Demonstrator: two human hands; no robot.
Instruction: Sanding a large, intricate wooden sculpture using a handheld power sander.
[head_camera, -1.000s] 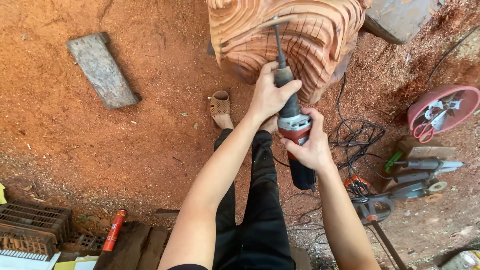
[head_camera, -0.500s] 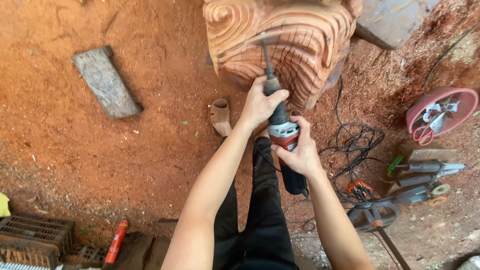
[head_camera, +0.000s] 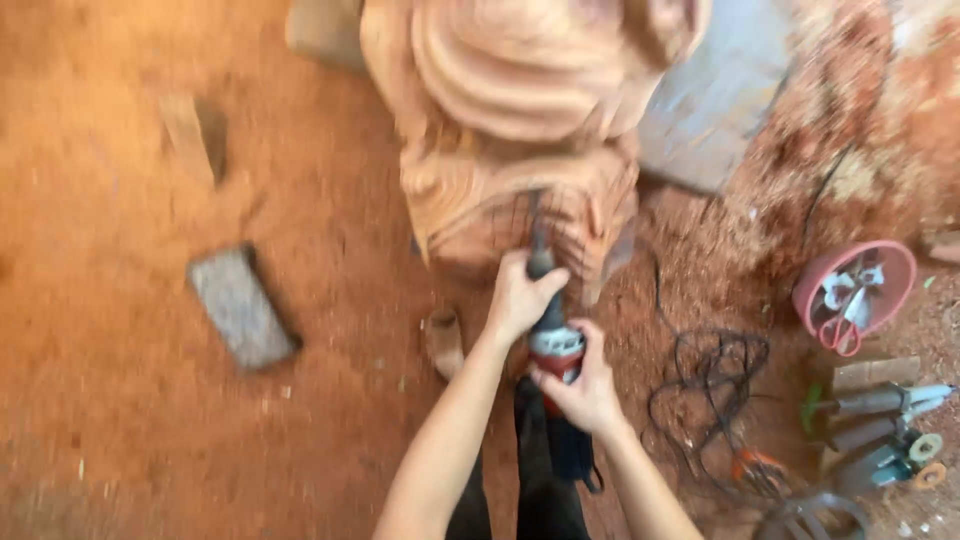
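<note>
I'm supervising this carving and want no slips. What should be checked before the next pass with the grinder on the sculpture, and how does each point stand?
1. Both hands on tool: ok. Left hand grips the neck of the die grinder, right hand the red body.
2. Bit against the wooden sculpture: cannot tell, blurred.
3. Black cord clear of feet: not ok, coiled loosely on the ground close by.
4. Spare tools out of the way: ok, off to the right.
5. Gloves: not ok, bare hands.

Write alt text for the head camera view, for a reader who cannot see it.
Two bare hands, left hand ahead of right hand, grip a red and black power carving tool pointed at a large carved wooden sculpture. Red sawdust ground surrounds it, with a grey block, tangled cable and other tools nearby.
</note>
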